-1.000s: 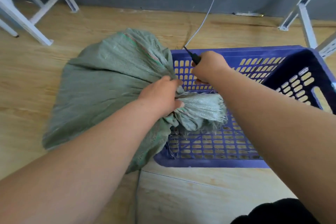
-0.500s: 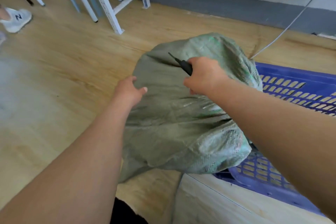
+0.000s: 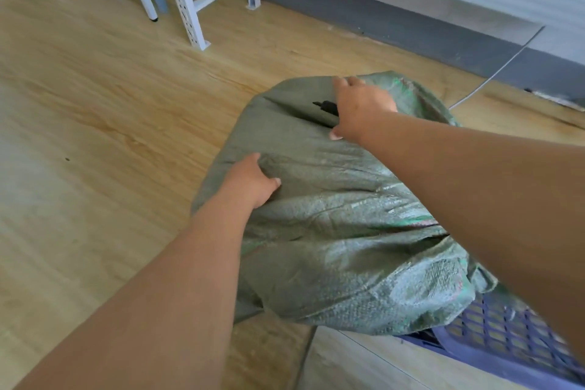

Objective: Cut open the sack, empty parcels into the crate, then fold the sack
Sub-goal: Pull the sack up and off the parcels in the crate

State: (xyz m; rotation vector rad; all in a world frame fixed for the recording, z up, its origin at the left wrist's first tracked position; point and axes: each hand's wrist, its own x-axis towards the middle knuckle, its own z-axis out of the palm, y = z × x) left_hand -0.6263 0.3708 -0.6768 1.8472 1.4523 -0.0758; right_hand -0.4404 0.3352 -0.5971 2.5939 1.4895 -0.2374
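head view: the green sack (image 3: 332, 231) is being held over the purple crate (image 3: 506, 339) at 5 o'clock. its fabric is being gripped by the left hand (image 3: 253, 182); a black tool (image 3: 326, 106) is being clasped by the right hand (image 3: 361, 108) at 12 o'clock.

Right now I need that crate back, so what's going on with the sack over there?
A person is handling a green sack on the floor. Its lower end hangs over the rim of the blue crate. The left hand grips the fabric at the sack's side. The right hand reaches to the far end, holding a black cutter against it. No parcels are visible in the small part of the crate that shows.
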